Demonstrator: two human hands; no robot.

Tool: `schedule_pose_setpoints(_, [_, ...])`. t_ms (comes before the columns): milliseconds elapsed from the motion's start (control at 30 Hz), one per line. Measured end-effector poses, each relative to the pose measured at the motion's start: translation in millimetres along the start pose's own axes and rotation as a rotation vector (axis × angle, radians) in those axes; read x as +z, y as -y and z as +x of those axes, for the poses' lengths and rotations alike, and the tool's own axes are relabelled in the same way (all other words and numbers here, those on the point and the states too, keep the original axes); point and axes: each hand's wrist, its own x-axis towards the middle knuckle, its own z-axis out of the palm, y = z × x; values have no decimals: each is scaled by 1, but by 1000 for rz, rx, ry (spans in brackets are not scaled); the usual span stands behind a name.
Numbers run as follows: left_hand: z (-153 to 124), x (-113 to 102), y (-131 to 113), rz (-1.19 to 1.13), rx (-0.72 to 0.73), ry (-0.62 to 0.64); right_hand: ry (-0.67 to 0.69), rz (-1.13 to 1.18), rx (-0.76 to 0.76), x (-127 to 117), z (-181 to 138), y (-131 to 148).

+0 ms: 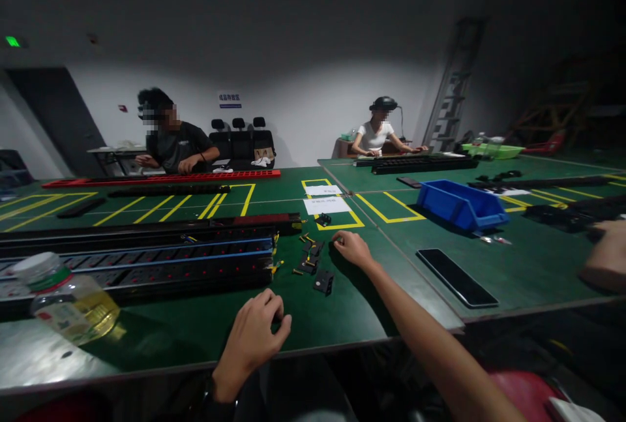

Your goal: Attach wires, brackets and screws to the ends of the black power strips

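My left hand [257, 331] rests on the green table [205, 327] near its front edge, fingers curled, with nothing visible in it. My right hand [353, 249] reaches forward and lies palm down on the table, fingers bent, right beside a small cluster of black parts and yellow screws [310, 259]. A black bracket [323, 282] lies just left of my right forearm. Long black power strips [147, 262] stretch across the table to the left of both hands.
A plastic bottle with yellow liquid [66, 304] lies at the near left. A black phone [457, 276] and a blue bin [462, 205] sit on the right. White papers [327, 205] lie in a yellow-taped square. Two people work at far tables; another person's arm [604, 256] enters at the right edge.
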Motion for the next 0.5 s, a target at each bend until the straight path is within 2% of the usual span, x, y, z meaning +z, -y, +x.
schedule_pose_setpoints(500, [-5,0,-4,13,-26,-41,73,-44,-67,-5,-5,1])
